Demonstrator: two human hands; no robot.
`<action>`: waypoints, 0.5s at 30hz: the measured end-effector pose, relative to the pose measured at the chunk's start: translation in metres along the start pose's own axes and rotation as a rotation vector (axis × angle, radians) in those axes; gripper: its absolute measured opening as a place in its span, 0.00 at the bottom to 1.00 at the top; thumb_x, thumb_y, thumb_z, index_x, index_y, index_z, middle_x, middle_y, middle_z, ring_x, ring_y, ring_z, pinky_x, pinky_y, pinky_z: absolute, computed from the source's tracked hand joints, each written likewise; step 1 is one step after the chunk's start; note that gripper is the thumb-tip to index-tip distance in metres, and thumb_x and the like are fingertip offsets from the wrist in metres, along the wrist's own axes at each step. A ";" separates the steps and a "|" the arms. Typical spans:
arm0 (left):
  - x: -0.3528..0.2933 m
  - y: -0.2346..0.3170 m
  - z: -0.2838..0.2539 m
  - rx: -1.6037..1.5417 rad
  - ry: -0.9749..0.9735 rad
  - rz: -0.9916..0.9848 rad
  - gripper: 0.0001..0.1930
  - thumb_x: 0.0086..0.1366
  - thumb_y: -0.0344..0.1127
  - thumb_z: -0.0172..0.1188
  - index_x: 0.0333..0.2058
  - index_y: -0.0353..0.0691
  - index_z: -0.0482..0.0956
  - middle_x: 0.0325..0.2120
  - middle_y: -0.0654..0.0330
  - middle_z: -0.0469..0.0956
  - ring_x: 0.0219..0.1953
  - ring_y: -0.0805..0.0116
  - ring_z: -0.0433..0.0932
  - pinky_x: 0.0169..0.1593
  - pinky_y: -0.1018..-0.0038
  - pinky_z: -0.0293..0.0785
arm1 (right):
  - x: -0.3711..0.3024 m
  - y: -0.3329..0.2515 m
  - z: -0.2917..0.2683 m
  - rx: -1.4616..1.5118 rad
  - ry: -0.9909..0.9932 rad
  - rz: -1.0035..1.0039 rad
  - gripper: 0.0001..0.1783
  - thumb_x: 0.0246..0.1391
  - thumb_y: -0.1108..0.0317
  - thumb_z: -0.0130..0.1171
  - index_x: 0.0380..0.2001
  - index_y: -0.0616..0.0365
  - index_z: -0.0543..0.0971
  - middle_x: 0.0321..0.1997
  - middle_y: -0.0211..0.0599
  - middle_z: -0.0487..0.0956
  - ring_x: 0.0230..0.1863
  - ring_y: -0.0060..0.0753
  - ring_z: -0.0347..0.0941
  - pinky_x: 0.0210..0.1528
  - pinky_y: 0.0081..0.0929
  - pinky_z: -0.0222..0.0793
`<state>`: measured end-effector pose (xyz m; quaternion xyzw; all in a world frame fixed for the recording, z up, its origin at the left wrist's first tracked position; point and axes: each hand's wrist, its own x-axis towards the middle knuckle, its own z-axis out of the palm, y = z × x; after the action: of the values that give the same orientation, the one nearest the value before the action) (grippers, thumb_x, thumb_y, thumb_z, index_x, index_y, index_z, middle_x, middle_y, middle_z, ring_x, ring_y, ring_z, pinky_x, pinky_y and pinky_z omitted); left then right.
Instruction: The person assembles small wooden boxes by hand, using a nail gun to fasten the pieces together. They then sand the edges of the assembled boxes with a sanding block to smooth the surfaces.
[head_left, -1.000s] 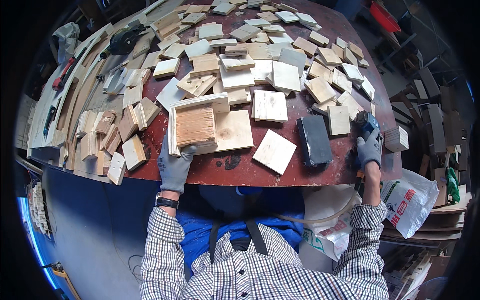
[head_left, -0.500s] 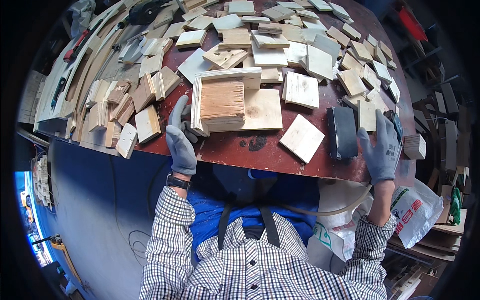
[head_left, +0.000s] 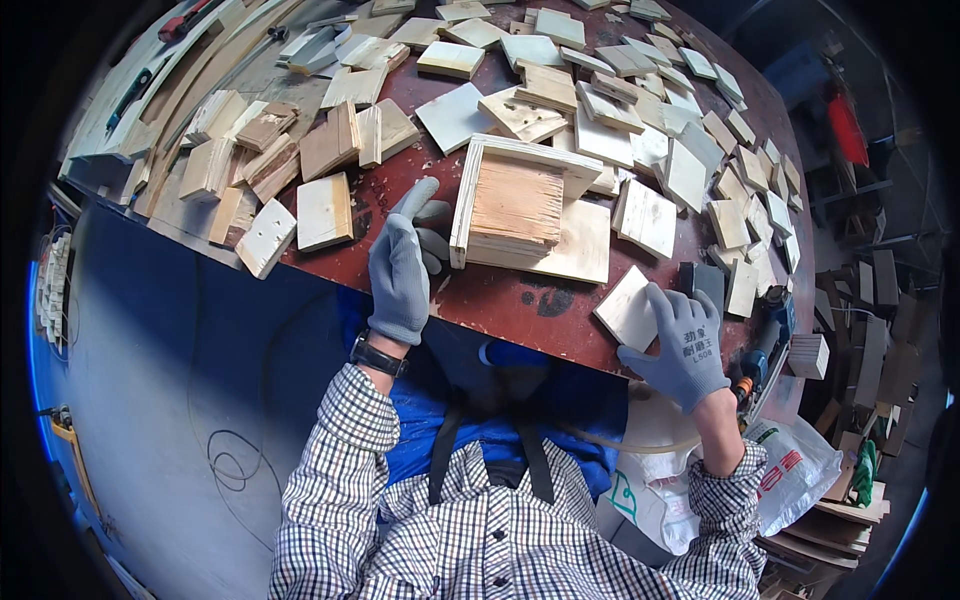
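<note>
My left hand, in a grey glove, is upright with its fingers extended and thumb apart. It stands beside the left side of a wooden corner assembly, holding nothing. That assembly has upright strips along two sides, a reddish-brown wood block inside the corner and a pale flat board under it. My right hand, also gloved, is spread over a dark rectangular block, covering much of it. Its thumb and forefinger are by the right corner of a pale square wood piece; whether they touch is unclear.
Many loose wood offcuts cover the far and right parts of the red-brown table. A power tool lies at the right edge, next to a small wood block. Long planks lie on the left. White sacks hang below.
My right hand has moved left, from beside the dark block to over it, near the pale square. My left hand stays open beside the assembly. The view has shifted.
</note>
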<state>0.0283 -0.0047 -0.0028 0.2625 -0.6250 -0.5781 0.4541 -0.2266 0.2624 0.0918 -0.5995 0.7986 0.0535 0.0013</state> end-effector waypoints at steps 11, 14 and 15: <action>0.006 0.015 0.012 0.567 -0.141 0.258 0.56 0.63 0.71 0.68 0.72 0.28 0.63 0.66 0.38 0.70 0.69 0.41 0.70 0.72 0.51 0.66 | 0.098 -0.048 -0.097 0.214 0.461 -0.307 0.53 0.39 0.57 0.82 0.70 0.53 0.70 0.66 0.46 0.74 0.65 0.55 0.71 0.73 0.56 0.58; 0.009 0.012 0.013 0.616 -0.151 0.265 0.51 0.62 0.58 0.74 0.72 0.28 0.62 0.66 0.38 0.71 0.69 0.40 0.70 0.73 0.51 0.65 | 0.124 -0.062 -0.088 0.207 0.439 -0.352 0.52 0.40 0.54 0.81 0.69 0.53 0.70 0.65 0.44 0.75 0.66 0.52 0.72 0.77 0.60 0.54; 0.009 0.013 0.014 0.635 -0.159 0.255 0.51 0.62 0.57 0.74 0.72 0.29 0.62 0.66 0.39 0.71 0.69 0.40 0.70 0.73 0.52 0.65 | 0.130 -0.065 -0.083 0.153 0.383 -0.370 0.49 0.43 0.53 0.79 0.69 0.51 0.71 0.64 0.44 0.75 0.67 0.51 0.72 0.77 0.60 0.53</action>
<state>0.0144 -0.0028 0.0128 0.2647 -0.8348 -0.3123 0.3682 -0.1957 0.1131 0.1602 -0.7327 0.6627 -0.1224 -0.0947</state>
